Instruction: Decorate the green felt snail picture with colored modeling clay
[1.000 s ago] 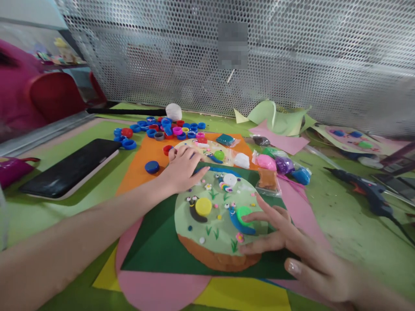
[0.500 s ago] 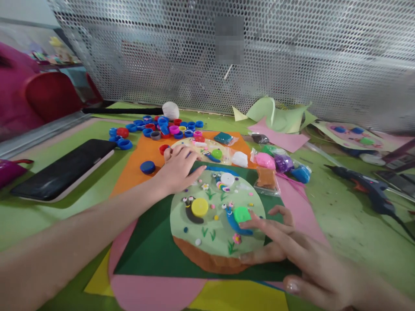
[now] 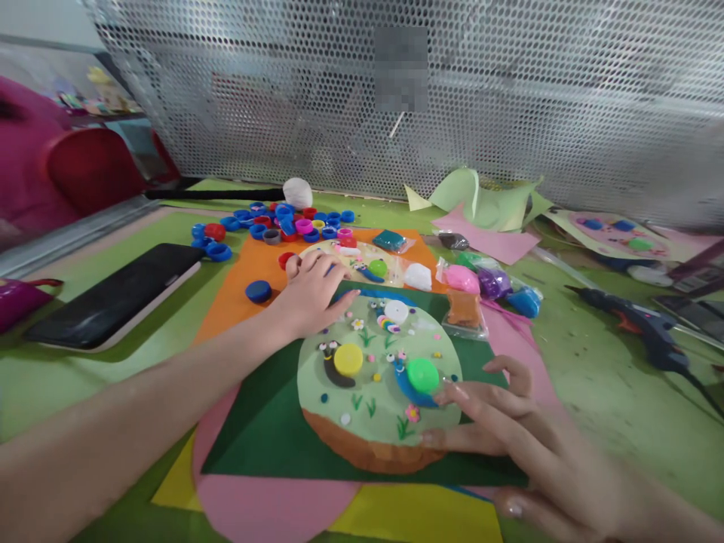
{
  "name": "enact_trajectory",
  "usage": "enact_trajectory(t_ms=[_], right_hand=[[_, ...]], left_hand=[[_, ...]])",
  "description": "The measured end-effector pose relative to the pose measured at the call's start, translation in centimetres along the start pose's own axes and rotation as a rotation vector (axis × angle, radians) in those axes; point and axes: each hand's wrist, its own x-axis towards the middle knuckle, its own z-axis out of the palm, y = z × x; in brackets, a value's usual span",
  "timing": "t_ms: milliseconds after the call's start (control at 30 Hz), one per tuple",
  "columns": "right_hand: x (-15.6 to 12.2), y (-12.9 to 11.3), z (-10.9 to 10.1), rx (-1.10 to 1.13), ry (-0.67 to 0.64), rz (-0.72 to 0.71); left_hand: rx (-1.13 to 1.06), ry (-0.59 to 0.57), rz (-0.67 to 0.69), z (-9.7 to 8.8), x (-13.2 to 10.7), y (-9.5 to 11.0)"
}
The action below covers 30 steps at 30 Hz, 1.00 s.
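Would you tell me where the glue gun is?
In the head view, the glue gun lies at the right, beyond the right hand, right of the blue packet.

A round, pale-green snail collage (image 3: pixel 386 418), brown along its near edge, lies flat on dark-green card (image 3: pixel 265 430); its blue snail (image 3: pixel 404 386) carries a green cap (image 3: pixel 423 375).

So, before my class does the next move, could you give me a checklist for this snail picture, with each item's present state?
1. Left hand free of loose pieces: cannot tell; its palm is hidden.
2. Green cap not covered by the right hand: ok.
3. Yellow cap beside the dark snail's eyes: ok.
4. Brown clay bag off the snail picture: ok.
5. Glue gun set down away from both hands: ok.
6. Glue gun cool: cannot tell.
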Motion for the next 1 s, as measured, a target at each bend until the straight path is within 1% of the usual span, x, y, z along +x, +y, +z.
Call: enact_trajectory(t_ms=[100,333,433,567,667,800,867,933,1000], right_hand=[[-0.1,0.0,0.2,0.003,-0.018,-0.006],[-0.3,-0.1,0.1,-0.147,-0.040,-0.104],[-0.1,-0.1,-0.2,-0.125,-0.029,-0.097],[0.3,-0.2,-0.4,-0.041,-0.026,-0.036],[0.5,-0.2,-0.3,0.000,-0.026,-0.051],[0.3,-0.2,-0.3,-0.017,-0.024,-0.084],[0.4,-0.5,-0.3,-0.013,-0.019,-0.079],[1.0,-0.8,-0.5,0.008,-0.021,-0.064],[1.9,-1.2,-0.5,0.035,-0.052,-0.061]], left_hand=[[0.033,0.023,0.036,-0.1,0.0,0.1],[0.111,0.023,0.116,-0.1,-0.2,0.3],[0.126,0.031,0.127,-0.1,-0.2,0.3],[0.130,0.047,0.130,-0.1,-0.3,0.3],[0.131,0.045,0.137,0.0,-0.2,0.2],[0.141,0.043,0.140,0.1,-0.1,0.3],[0.148,0.046,0.142,0.1,-0.1,0.3],[0.153,0.049,0.148,0.1,-0.1,0.3],[0.156,0.053,0.155,0.0,-0.1,0.3]])
